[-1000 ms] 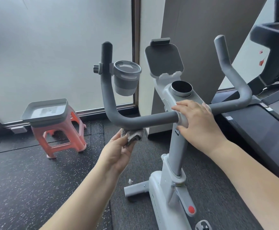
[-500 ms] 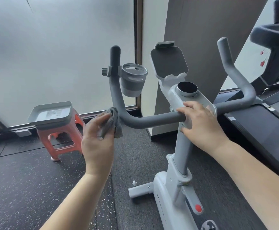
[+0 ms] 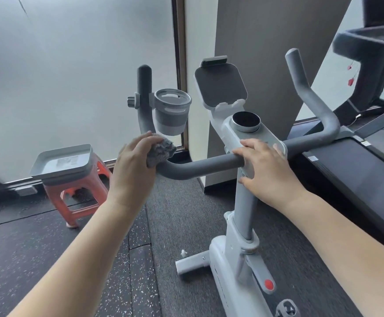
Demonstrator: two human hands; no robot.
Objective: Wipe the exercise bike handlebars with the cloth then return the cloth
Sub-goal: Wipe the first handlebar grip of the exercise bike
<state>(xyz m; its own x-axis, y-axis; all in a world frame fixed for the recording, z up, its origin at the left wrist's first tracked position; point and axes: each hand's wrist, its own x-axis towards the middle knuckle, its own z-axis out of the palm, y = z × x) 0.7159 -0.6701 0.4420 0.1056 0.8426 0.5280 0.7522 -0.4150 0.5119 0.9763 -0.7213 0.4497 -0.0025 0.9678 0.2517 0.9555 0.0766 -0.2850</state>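
Note:
The grey padded handlebars (image 3: 200,167) of a white exercise bike (image 3: 243,236) curve up at both ends. My left hand (image 3: 133,168) grips a crumpled grey cloth (image 3: 162,149) and presses it on the bend of the left handlebar, just below the cup holder (image 3: 171,112). My right hand (image 3: 266,172) rests over the middle of the bar where it meets the white post, fingers draped over the clamp. The right handlebar arm (image 3: 319,106) stands bare.
A grey tray (image 3: 60,163) sits on an orange plastic stool (image 3: 76,197) at the left by the frosted window. A tablet holder (image 3: 220,82) and round dial (image 3: 245,121) top the bike's head. A treadmill (image 3: 357,170) stands close on the right. Dark rubber floor lies below.
My left hand has carried the cloth from under the lower bar round to the outside and up onto the bend of the left handlebar. My right hand has stayed at the centre.

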